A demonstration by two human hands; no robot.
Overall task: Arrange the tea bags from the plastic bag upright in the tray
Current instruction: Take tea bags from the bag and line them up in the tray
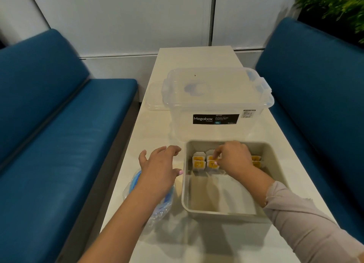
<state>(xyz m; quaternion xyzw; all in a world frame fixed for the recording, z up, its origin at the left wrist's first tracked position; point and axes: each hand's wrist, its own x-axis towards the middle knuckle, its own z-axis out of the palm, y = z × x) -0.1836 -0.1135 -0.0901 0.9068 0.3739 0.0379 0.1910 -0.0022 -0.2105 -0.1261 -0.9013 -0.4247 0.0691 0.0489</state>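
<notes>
A beige tray (197, 208) stands on the table in front of me. Several white tea bags (198, 162) with yellow labels stand upright in a row along its far half. My right hand (233, 158) reaches into the tray and pinches one tea bag (211, 163) in the middle of the row. More tea bags (256, 161) show to the right of that hand, partly hidden. My left hand (157, 170) hovers with spread fingers just left of the tray, holding nothing. Under my left forearm lies the clear plastic bag (161, 209) with a blue zip.
A clear lidded Megabox storage box (214, 105) stands right behind the tray, with a second clear lid (155, 96) beside it at the left. Blue benches (59, 144) flank the narrow white table (197, 243). A plant (338, 4) sits at top right.
</notes>
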